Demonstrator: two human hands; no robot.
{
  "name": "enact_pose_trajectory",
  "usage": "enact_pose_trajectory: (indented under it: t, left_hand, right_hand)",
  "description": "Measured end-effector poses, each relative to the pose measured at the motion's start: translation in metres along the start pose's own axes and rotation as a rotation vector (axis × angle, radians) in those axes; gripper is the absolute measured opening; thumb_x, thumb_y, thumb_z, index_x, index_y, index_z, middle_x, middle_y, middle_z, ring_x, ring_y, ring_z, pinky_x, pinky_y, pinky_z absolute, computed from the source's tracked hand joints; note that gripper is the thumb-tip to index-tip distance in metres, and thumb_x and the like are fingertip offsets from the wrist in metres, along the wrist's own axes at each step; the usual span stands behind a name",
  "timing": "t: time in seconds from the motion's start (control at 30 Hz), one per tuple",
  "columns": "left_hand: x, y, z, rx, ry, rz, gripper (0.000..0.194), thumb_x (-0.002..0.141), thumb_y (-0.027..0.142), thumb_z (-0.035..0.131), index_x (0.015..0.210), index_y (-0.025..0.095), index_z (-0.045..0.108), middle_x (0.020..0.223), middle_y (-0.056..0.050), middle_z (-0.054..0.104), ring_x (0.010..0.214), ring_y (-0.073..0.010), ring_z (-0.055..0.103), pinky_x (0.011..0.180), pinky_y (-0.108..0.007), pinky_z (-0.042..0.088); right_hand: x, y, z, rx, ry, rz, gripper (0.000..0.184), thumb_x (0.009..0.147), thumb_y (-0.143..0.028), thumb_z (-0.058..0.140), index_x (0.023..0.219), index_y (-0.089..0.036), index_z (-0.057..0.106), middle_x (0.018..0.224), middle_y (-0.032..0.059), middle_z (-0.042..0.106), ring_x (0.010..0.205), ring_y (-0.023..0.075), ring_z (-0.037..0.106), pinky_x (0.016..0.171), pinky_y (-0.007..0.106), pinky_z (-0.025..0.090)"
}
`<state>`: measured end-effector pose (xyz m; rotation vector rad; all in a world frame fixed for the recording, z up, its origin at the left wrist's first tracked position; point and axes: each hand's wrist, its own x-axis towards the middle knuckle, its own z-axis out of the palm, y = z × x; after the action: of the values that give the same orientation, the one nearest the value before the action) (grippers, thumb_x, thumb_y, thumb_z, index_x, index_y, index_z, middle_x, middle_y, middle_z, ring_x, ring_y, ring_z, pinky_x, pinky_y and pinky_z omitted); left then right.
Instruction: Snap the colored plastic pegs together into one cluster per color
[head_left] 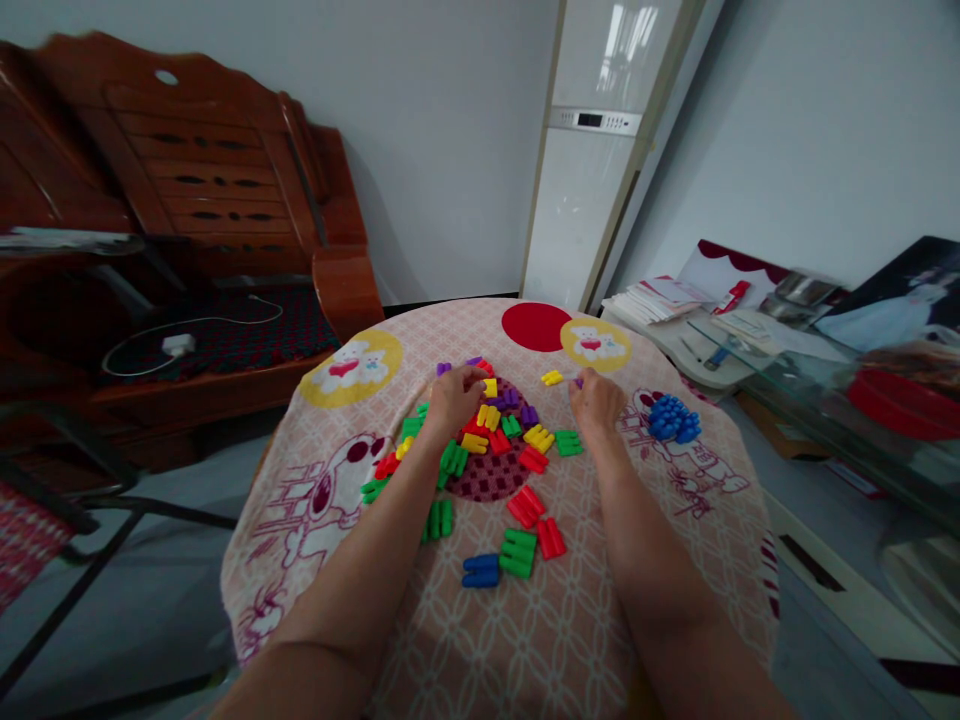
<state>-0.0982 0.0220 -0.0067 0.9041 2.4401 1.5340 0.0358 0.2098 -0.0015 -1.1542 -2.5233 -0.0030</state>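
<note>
Colourful plastic building blocks with finger-like prongs lie scattered over a round table covered by a patterned cloth (570, 620). My left hand (454, 402) is at the far left part of the pile, fingers curled together. Near its fingertips are a purple block (475, 361) and a red block (487, 370); whatever it pinches is hidden. My right hand (598, 402) is closed on a small purple block (578, 382), of which only a bit shows. Just left of it lies a yellow block (552, 378). A green block (568, 442) lies nearer to me.
A cluster of blue blocks (673, 418) sits right of my right hand. Nearer to me are a blue block (481, 571) and a red block (551, 538). A wooden bench (217, 180) stands left, a glass shelf (795, 375) right, a white cabinet unit (581, 200) behind.
</note>
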Motion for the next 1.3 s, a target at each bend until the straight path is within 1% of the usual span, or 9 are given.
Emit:
enact_pose_trajectory:
  t: [0.07, 0.2, 0.33, 0.5, 0.6, 0.67, 0.87, 1.07, 1.3]
  left_hand:
    - [0.000, -0.001, 0.002, 0.192, 0.013, 0.097, 0.027, 0.082, 0.013, 0.055, 0.102, 0.014, 0.072, 0.090, -0.008, 0.076, 0.083, -0.0199, 0.070, 0.080, -0.031, 0.055]
    - [-0.002, -0.002, 0.011, 0.381, -0.076, 0.243, 0.029, 0.085, 0.012, 0.053, 0.106, 0.016, 0.073, 0.109, -0.009, 0.074, 0.100, -0.0229, 0.068, 0.093, -0.035, 0.052]
    - [-0.005, -0.004, 0.017, 0.515, -0.156, 0.265, 0.033, 0.086, 0.011, 0.051, 0.111, 0.015, 0.071, 0.115, -0.010, 0.072, 0.110, -0.0242, 0.066, 0.100, -0.036, 0.049]
    - [-0.006, -0.007, 0.018, 0.580, -0.186, 0.263, 0.031, 0.086, 0.014, 0.054, 0.112, 0.017, 0.070, 0.115, -0.009, 0.072, 0.109, -0.0231, 0.065, 0.099, -0.034, 0.049]
    - [-0.005, -0.009, 0.017, 0.602, -0.195, 0.263, 0.029, 0.086, 0.016, 0.054, 0.110, 0.018, 0.070, 0.112, -0.009, 0.072, 0.107, -0.0228, 0.065, 0.098, -0.034, 0.049]
    - [-0.004, -0.010, 0.017, 0.609, -0.192, 0.263, 0.028, 0.086, 0.016, 0.054, 0.109, 0.018, 0.071, 0.110, -0.009, 0.073, 0.106, -0.0231, 0.065, 0.098, -0.035, 0.049]
    - [-0.005, -0.009, 0.018, 0.615, -0.199, 0.242, 0.027, 0.088, 0.018, 0.054, 0.110, 0.017, 0.070, 0.112, -0.009, 0.072, 0.108, -0.0219, 0.064, 0.098, -0.033, 0.049]
    - [-0.005, -0.010, 0.019, 0.570, -0.187, 0.258, 0.026, 0.086, 0.018, 0.054, 0.106, 0.018, 0.071, 0.107, -0.008, 0.073, 0.104, -0.0216, 0.065, 0.095, -0.034, 0.050]
    - [-0.003, -0.013, 0.021, 0.605, -0.179, 0.240, 0.019, 0.087, 0.020, 0.055, 0.098, 0.017, 0.070, 0.100, -0.009, 0.073, 0.098, -0.0230, 0.066, 0.090, -0.034, 0.050]
  right_hand:
    - [-0.005, -0.008, -0.001, 0.052, -0.036, -0.096, 0.027, 0.095, -0.036, 0.052, 0.109, -0.022, 0.071, 0.100, 0.0116, 0.075, 0.093, 0.0209, 0.069, 0.077, 0.027, 0.045]
    - [-0.015, -0.023, 0.003, 0.112, -0.213, -0.321, 0.025, 0.092, -0.038, 0.057, 0.103, -0.023, 0.074, 0.098, 0.0088, 0.076, 0.097, 0.0210, 0.068, 0.079, 0.027, 0.045]
    - [-0.022, -0.030, 0.009, 0.082, -0.308, -0.418, 0.032, 0.091, -0.044, 0.058, 0.101, -0.018, 0.074, 0.099, 0.0129, 0.075, 0.098, 0.0233, 0.068, 0.081, 0.029, 0.046]
    - [-0.022, -0.029, 0.009, 0.290, -0.322, -0.362, 0.024, 0.080, -0.033, 0.072, 0.099, -0.019, 0.074, 0.092, 0.0072, 0.076, 0.089, 0.0199, 0.069, 0.075, 0.026, 0.047]
    - [-0.014, -0.017, 0.003, 0.480, -0.328, -0.308, 0.013, 0.077, -0.024, 0.072, 0.088, -0.018, 0.075, 0.079, 0.0032, 0.075, 0.075, 0.0161, 0.069, 0.066, 0.022, 0.047]
    - [-0.007, -0.006, -0.002, 0.538, -0.270, -0.250, 0.010, 0.077, -0.022, 0.069, 0.084, -0.018, 0.075, 0.075, 0.0022, 0.075, 0.071, 0.0150, 0.068, 0.065, 0.022, 0.047]
    - [0.004, 0.016, -0.009, 0.296, -0.002, -0.055, 0.017, 0.083, -0.031, 0.066, 0.089, -0.019, 0.076, 0.088, 0.0070, 0.077, 0.082, 0.0197, 0.069, 0.074, 0.027, 0.047]
    - [-0.002, 0.011, -0.003, 0.054, -0.063, -0.019, 0.023, 0.091, -0.036, 0.059, 0.101, -0.022, 0.075, 0.098, 0.0103, 0.075, 0.090, 0.0208, 0.069, 0.076, 0.028, 0.045]
    - [-0.002, 0.014, 0.002, -0.026, -0.060, -0.049, 0.023, 0.093, -0.035, 0.057, 0.104, -0.021, 0.072, 0.099, 0.0120, 0.075, 0.091, 0.0213, 0.069, 0.074, 0.027, 0.044]
